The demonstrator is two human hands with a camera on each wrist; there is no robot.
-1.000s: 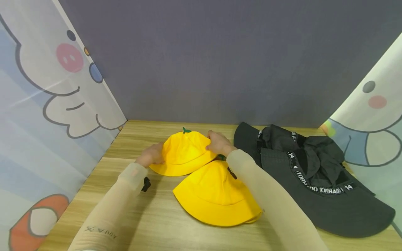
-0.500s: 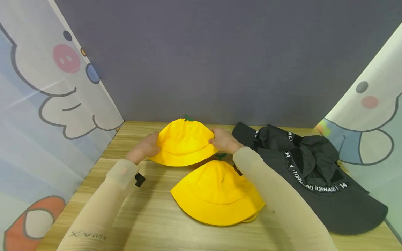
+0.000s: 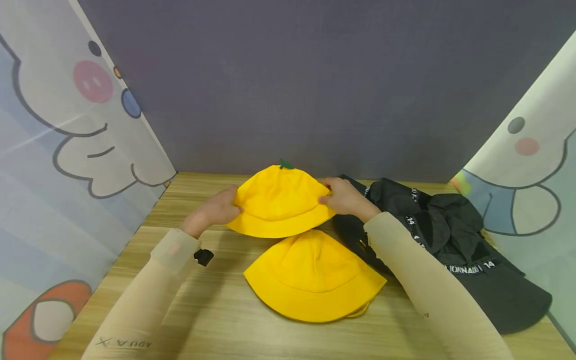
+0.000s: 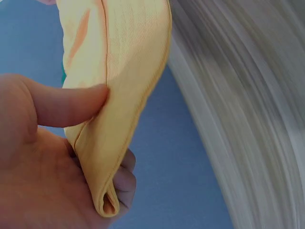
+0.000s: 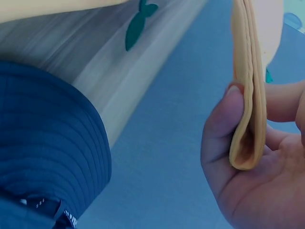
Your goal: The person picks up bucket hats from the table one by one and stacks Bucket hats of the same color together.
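Between both hands a yellow bucket hat (image 3: 279,200) with a green leaf sprig (image 3: 285,164) on top is held up by its two sides. My left hand (image 3: 218,206) pinches the left side, the thumb on the crown seam and the fingers behind the folded brim (image 4: 119,129). On the other side my right hand (image 3: 346,197) grips the folded edge (image 5: 248,124) between thumb and fingers. Just below and nearer lies a second yellow bucket hat (image 3: 315,280), flattened on the wooden table (image 3: 220,305). Another yellow brim edge (image 3: 360,311) peeks from under it.
Black bucket hats (image 3: 450,225) with white lettered trim lie overlapping at the right, partly behind my right sleeve (image 3: 418,260). A grey wall (image 3: 315,90) stands along the table's back edge. Cartoon-printed panels (image 3: 54,150) flank both sides.
The held yellow hat has come up off the table, then shifted right with both hands. The lower yellow hat and the black hats stay in place.
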